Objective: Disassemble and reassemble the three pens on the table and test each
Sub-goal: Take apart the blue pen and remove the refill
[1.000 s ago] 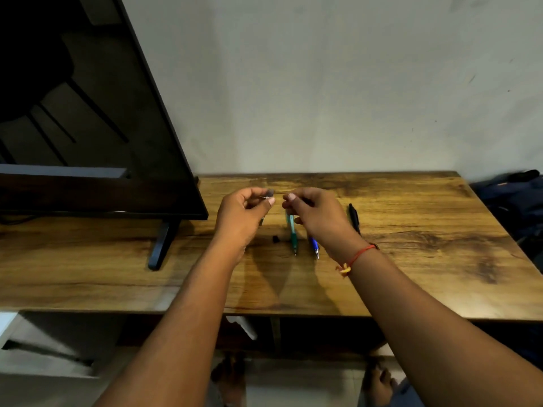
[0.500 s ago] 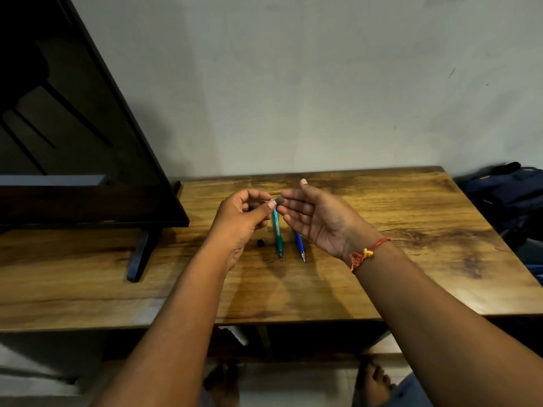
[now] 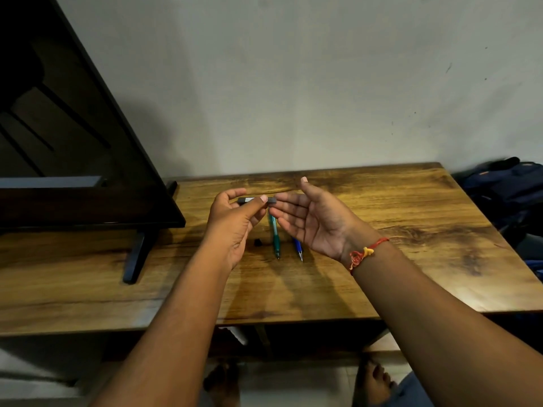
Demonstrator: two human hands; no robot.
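While left hand [image 3: 232, 221] pinches a dark pen part [image 3: 246, 200], right hand [image 3: 313, 223] lies open, blue pen [image 3: 298, 248] half hidden.

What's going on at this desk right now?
A person is working on pens. Their left hand pinches a dark grey pen barrel above the wooden table, the right hand open beside its end. A green pen, a blue pen and a small black part lie on the table.
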